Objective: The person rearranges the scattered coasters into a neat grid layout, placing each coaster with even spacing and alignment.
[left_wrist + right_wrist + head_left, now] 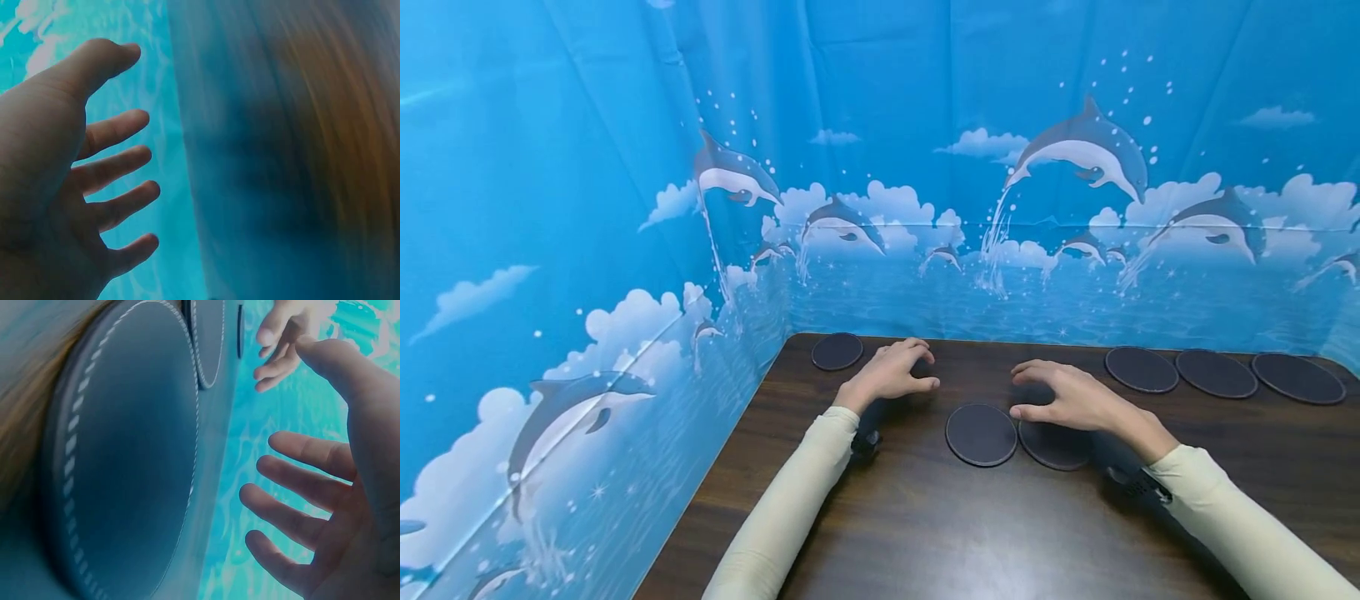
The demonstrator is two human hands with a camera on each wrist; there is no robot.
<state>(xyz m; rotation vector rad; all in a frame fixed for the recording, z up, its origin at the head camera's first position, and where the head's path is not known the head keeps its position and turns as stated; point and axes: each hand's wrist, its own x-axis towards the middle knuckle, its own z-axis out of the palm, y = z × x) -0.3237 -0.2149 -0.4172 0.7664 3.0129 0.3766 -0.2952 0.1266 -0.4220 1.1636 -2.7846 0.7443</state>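
Above the wooden table, my left hand (891, 371) hangs with its fingers spread and relaxed, holding nothing. A round black coaster (837, 352) lies behind it to the left. My right hand (1067, 396) is likewise relaxed, fingers apart and nothing in them, over a second black coaster (1055, 450) that it partly covers in the head view. Just left of that one, another black coaster (981, 435) lies flat. White stitching runs round the edge of the nearest coaster (134, 444) in the right wrist view. The two palms roughly face each other.
Three more black coasters stand in a row at the back right: a left one (1142, 369), a middle one (1216, 372) and a right one (1298, 378). A blue dolphin-print curtain (880, 167) borders the dark wooden table (925, 533) at the back and left.
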